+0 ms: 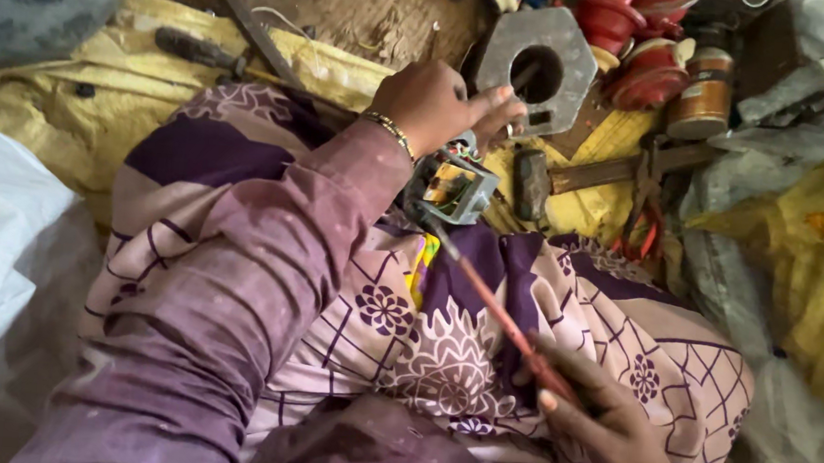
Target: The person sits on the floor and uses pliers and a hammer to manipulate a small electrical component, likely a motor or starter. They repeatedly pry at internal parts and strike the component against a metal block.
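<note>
Both hands grip: our left hand [431, 104] clasps the small metal motor core [453, 188], our right hand [600, 424] pinches a red-handled screwdriver [502, 313] into it.

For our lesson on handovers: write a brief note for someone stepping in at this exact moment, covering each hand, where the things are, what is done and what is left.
Left hand: grip closed on a small square metal frame with windings inside, steadied over the lap.
Right hand: grip closed on the red handle of a long screwdriver, whose tip reaches the frame's lower corner.
Nearby on the ground: a hammer, a grey hexagonal metal block with a round hole, red spools.
Done: frame held, tool tip placed.
Left: working at the frame with the tool; how far along cannot be told.
</note>
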